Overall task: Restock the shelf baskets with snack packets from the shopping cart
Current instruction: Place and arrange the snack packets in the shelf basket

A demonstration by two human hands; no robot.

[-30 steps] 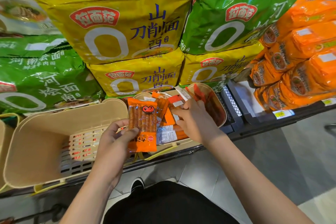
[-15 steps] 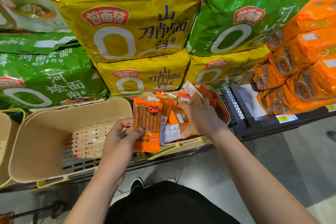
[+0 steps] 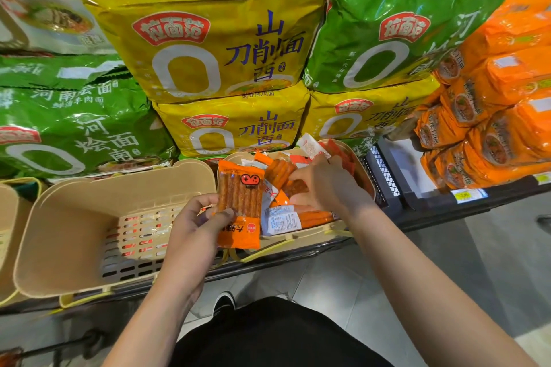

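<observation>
Orange plastic snack packet point(image 3: 240, 207) of sticks, upright at 6 o'clock of the packet-filled beige basket point(image 3: 307, 236), looks light, floppy, slick; left hand point(image 3: 195, 225) pinches its lower edge, right hand point(image 3: 326, 185) curls among basket packets, grip unclear.

A grocery shop aisle. Big yellow noodle multipacks point(image 3: 208, 48) and green noodle multipacks point(image 3: 387, 30) are stacked at twelve o'clock, orange noodle packs point(image 3: 501, 116) crowd at two o'clock, a price tag point(image 3: 468, 195) sits on the dark shelf edge point(image 3: 441, 213) at three o'clock, and beige display baskets point(image 3: 74, 208) line it at nine o'clock.
</observation>
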